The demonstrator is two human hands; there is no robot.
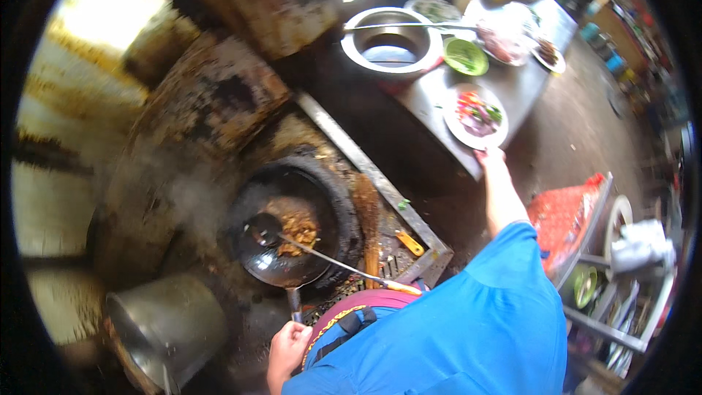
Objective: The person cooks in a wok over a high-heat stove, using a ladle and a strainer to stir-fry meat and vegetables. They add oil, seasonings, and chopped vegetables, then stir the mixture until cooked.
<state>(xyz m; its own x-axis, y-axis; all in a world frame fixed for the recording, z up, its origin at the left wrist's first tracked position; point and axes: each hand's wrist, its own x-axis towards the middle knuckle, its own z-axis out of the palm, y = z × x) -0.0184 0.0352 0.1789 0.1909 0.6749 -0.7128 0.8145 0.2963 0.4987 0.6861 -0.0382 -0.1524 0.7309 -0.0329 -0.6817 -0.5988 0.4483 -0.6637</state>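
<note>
My right hand (490, 156) grips the near rim of a white plate (476, 140) of sliced red and green peppers and onion at the corner of a metal table. My left hand (290, 340) is by the end of the handle of a wok (318, 175); whether its fingers grip the handle cannot be made out. Browned food (299, 227) steams in the wok. A long-handled ladle (329, 259) rests with its bowl in the wok and its wooden grip against my apron.
A large metal pot (181, 323) lies tilted at lower left. Bamboo brush (366, 219) and yellow-handled tool (410, 243) lie beside the stove. A wide pot (392, 66), green bowl (466, 56) and plate of meat (502, 46) stand farther back. A metal rack (603, 329) is at right.
</note>
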